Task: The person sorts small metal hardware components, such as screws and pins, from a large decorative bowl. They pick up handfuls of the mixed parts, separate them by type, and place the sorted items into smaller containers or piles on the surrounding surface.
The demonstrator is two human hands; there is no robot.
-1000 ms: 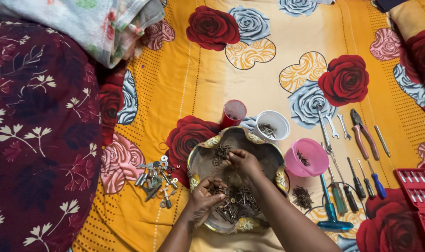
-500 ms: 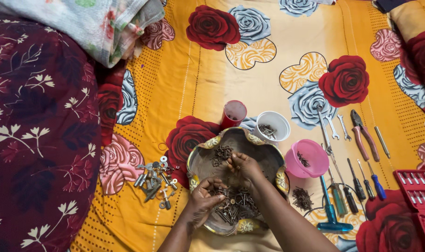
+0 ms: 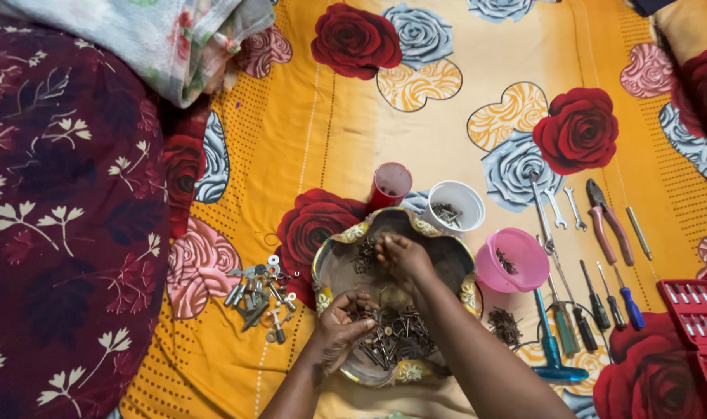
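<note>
Floral bedsheet holds three cups, one tray; left hand and right hand each pinch screws.

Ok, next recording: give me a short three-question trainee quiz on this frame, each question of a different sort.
1. True or false: both hands are over the metal tray.
2. Multiple choice: which cup near the tray's far rim lies tipped on its side? A) red B) white C) pink
3. Fill in: the loose bolts and washers lie on the bedsheet to the tray's ____ side.

Key
1. True: the left hand rests at the screw pile and the right hand is at the smaller cluster farther in.
2. A
3. left
</note>
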